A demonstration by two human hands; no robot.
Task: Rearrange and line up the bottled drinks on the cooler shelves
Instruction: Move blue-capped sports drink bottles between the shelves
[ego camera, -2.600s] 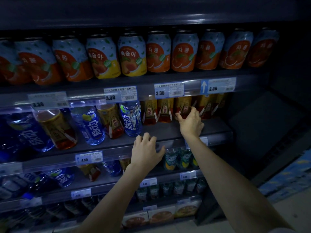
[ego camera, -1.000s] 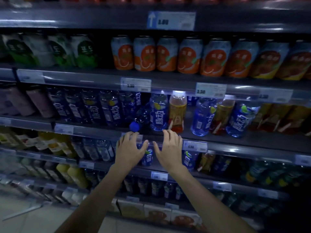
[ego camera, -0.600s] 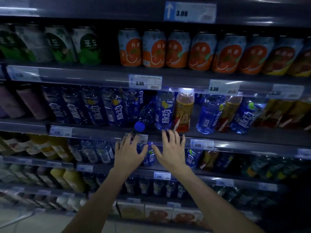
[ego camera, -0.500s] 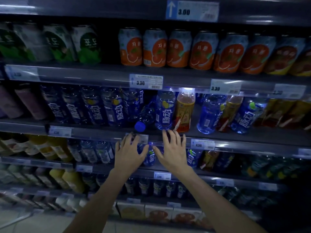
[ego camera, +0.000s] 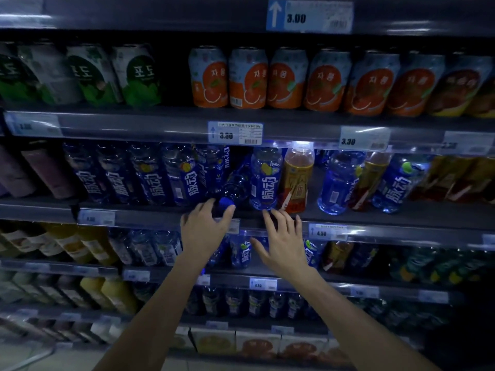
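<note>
A blue bottle [ego camera: 235, 187] lies tipped over on the middle shelf [ego camera: 417, 214], its blue cap pointing out over the front edge. My left hand [ego camera: 205, 230] reaches up to that cap, fingers spread beside it, holding nothing. An upright blue bottle [ego camera: 265, 179] and an amber tea bottle [ego camera: 297, 178] stand just right of the tipped one. My right hand [ego camera: 282, 243] is open with fingertips at the shelf edge below the upright blue bottle. More blue and amber bottles [ego camera: 338, 180] stand mixed further right.
A tidy row of blue bottles [ego camera: 150, 175] fills the shelf's left part. Orange and green cans [ego camera: 249, 77] line the shelf above. Price tags [ego camera: 235, 133] sit on the shelf rails. Lower shelves hold more bottles and cartons.
Both hands have risen from below the shelf rail to its edge; my left hand now reaches the tipped bottle's cap. Earlier, the view swung left from the shelf's right end.
</note>
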